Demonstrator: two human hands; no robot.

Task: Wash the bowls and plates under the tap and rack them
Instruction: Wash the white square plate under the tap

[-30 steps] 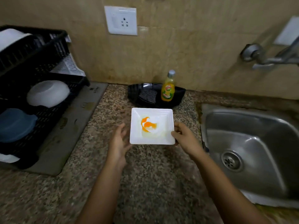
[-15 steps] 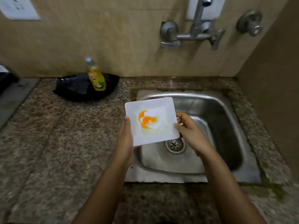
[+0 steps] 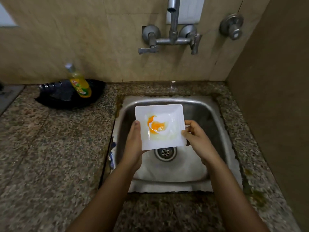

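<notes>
Desk (image 3: 50,156): granite, detergent bottle (image 3: 80,82) far-left | Sink (image 3: 215,118): dry, tap (image 3: 173,19) not running | Plate (image 3: 173,113): square, white, orange residue, held above the drain | Hands: left hand (image 3: 133,144) cradles left edge, right hand (image 3: 197,141) pinches right corner | Advice: open tap first, tilt plate toward drain, rinse residue.

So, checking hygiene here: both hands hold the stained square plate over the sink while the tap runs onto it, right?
Not quite. In the head view both hands, left and right, hold the stained square plate over the sink, but no water comes from the tap.
</notes>
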